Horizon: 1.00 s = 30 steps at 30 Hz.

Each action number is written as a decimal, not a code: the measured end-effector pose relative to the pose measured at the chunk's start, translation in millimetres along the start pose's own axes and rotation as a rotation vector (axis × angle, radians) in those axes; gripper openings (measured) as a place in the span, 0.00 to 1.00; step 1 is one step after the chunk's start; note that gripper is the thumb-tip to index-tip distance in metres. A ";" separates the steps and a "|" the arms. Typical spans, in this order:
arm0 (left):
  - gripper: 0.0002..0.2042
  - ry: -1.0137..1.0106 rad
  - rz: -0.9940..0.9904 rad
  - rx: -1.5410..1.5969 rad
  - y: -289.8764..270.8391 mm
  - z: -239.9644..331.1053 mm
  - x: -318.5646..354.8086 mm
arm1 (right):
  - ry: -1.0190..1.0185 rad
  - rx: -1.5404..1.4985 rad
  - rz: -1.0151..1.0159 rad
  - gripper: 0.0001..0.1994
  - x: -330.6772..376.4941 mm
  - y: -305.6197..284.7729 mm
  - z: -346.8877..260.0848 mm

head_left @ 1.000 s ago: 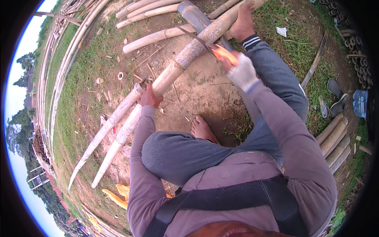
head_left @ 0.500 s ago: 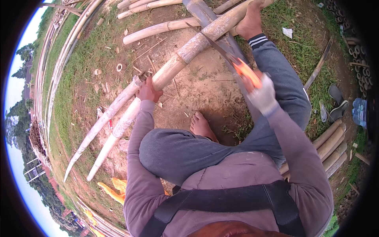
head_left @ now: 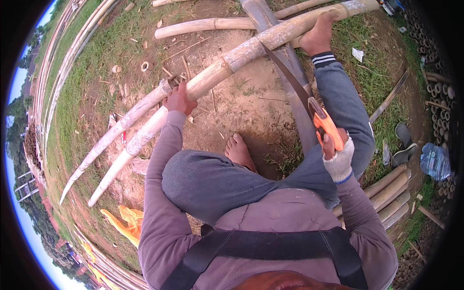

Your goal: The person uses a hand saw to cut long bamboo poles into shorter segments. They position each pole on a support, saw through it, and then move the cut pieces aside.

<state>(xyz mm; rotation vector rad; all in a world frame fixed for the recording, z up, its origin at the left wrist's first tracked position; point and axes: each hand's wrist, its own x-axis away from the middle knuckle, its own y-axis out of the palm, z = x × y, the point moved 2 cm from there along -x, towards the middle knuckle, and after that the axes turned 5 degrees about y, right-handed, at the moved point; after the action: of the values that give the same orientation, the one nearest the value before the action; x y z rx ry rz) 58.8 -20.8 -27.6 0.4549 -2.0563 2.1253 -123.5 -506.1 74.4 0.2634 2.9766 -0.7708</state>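
My right hand (head_left: 338, 159), in a fingerless whitish glove, is closed round the orange handle of a handsaw (head_left: 292, 79). The saw's dark blade slants up and away to a long bamboo pole (head_left: 208, 79), its far end meeting the pole's near side. Bare and bent over the same pole, my left hand (head_left: 180, 100) grips it farther down to the left. My bare foot (head_left: 316, 36) presses on the pole right of the blade. Beneath the pole there, a thick grey bamboo (head_left: 297, 104) crosses it.
Beside my left hand lies a second bamboo pole (head_left: 116, 129). Another pole (head_left: 203, 25) lies beyond. Cut bamboo lengths (head_left: 386, 188), sandals (head_left: 405, 145) and a clear plastic jug (head_left: 435, 162) are at the right. Orange cloth (head_left: 128, 222) lies at the lower left.
My right hand has drawn the saw back toward my body, so its blade no longer reaches far past the pole. My left hand keeps its hold. The whole view has shifted slightly.
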 end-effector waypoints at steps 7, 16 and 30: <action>0.43 0.030 0.015 0.009 -4.1 9.2 -7.8 | -0.010 0.165 0.132 0.20 -168.7 109.7 -4.3; 0.40 -0.007 -0.028 0.012 -11.3 0.9 2.6 | -0.029 0.063 -0.024 0.14 -4.2 1.8 -5.3; 0.42 -0.040 -0.001 0.045 -0.2 -16.7 11.2 | 0.082 -0.231 -0.082 0.14 -57.8 50.0 -5.6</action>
<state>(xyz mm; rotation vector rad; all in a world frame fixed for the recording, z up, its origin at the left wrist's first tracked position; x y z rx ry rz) 46.4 -5.3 -24.2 0.5085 -2.0324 2.1826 -57.8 -469.1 61.1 0.1653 3.1334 -0.4254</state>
